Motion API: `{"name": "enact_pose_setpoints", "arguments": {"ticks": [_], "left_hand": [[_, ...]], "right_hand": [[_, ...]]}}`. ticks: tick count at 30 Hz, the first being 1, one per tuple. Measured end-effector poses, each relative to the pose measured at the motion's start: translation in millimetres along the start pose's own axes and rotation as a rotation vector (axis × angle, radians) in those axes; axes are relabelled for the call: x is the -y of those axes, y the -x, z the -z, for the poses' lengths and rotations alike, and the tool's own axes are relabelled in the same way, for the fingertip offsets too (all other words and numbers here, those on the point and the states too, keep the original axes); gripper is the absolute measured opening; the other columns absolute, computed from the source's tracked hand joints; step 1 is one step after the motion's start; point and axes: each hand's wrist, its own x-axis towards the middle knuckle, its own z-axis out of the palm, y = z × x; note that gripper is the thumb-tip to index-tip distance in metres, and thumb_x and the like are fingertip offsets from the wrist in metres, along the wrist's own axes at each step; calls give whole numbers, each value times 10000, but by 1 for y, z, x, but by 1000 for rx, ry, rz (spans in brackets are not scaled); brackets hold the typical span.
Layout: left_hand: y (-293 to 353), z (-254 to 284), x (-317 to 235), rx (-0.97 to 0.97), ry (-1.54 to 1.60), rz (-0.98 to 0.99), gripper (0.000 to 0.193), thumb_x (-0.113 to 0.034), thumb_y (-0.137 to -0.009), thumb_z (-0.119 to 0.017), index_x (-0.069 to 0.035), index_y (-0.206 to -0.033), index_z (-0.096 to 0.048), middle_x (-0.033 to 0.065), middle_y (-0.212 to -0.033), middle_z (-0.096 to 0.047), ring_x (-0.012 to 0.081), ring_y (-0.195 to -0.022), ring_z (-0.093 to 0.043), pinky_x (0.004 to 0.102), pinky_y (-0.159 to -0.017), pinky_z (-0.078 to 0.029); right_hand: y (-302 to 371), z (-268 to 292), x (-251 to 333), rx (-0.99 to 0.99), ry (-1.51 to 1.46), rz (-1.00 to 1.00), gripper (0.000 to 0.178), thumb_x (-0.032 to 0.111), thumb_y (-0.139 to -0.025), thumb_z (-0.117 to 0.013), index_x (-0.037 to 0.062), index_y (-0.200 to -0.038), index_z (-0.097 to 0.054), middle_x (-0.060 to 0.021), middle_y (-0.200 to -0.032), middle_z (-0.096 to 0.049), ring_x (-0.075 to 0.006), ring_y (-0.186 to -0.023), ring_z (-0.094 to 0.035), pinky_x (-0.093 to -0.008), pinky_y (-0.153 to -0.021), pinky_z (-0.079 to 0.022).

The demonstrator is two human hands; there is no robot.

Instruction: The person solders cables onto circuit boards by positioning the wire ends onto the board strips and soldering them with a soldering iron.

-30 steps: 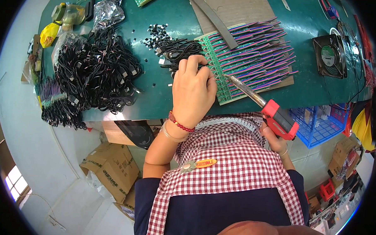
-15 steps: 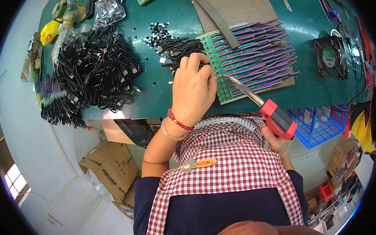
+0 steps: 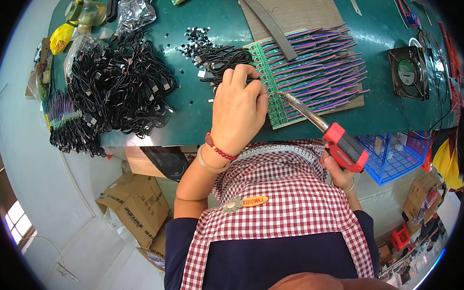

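Note:
My left hand has its fingers pinched together at the left edge of a green circuit board panel; whatever they hold is hidden beneath them. Black coiled cables lie against that hand, toward the panel's upper left. Below the handle, my right hand is closed around a soldering iron with a red and black grip. The metal shaft slants up to the left, and its tip rests at or just over the panel beside my left fingers. Rows of pink, blue and black wires run rightward from the panel.
A metal strip crosses the wires and a brown board. To the left lie a large heap of black cables and small connectors. A fan stands at right, above a blue crate below the table edge.
The soldering iron's grip has shifted very slightly to the right and down. My left hand stays almost still at the panel's edge.

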Motion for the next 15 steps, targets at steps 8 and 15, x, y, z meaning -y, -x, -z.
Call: {"name": "enact_pose_setpoints", "arguments": {"ticks": [8, 15], "left_hand": [[-7, 1, -7, 9, 32, -38, 54, -23, -709, -637, -13, -715, -584, 106, -951, -547, 303, -869, -513, 388, -731, -448], [4, 3, -7, 36, 6, -46, 61, -4, -704, -635, -6, -722, -577, 122, -963, -528, 311, -868, -493, 394, -738, -430]], "right_hand": [[-12, 10, 29, -146, -234, 302, 392, 259, -856, -615, 4, -1108, -457, -39, -607, -447, -126, -519, -418, -259, -466, -364], [-13, 115, 101, -568, -237, 822, 337, 204, -921, -510, 8, -1190, -459, -1, -652, -402, -89, -559, -362, -241, -476, -338]]}}
